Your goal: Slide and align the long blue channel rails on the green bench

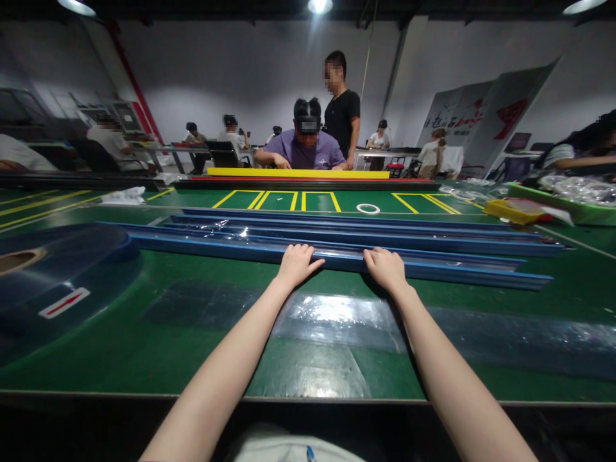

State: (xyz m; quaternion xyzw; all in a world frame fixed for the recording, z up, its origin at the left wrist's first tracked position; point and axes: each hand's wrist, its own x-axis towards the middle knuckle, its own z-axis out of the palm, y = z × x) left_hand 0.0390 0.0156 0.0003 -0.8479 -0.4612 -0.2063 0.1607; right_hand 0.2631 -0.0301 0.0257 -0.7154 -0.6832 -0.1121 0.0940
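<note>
Straight ahead at 12 o'clock, a long blue channel profile (341, 259) lies crosswise on a green tabletop (144, 362), in front of similar blue profiles (481, 242). It looks light and stiff, with slick walls that may slip — best held by the near wall at two well-separated places. The left hand (297, 262), just before 12, and right hand (386, 265), toward 1, reach forward, backs up, fingers folded over that wall — how firmly cannot be told. The left thumb points toward 3.

The blue rail (342, 262) looks smooth and softly shiny; the clear plastic film (332, 314) is glossy, the green tabletop (144, 372) smooth.
</note>
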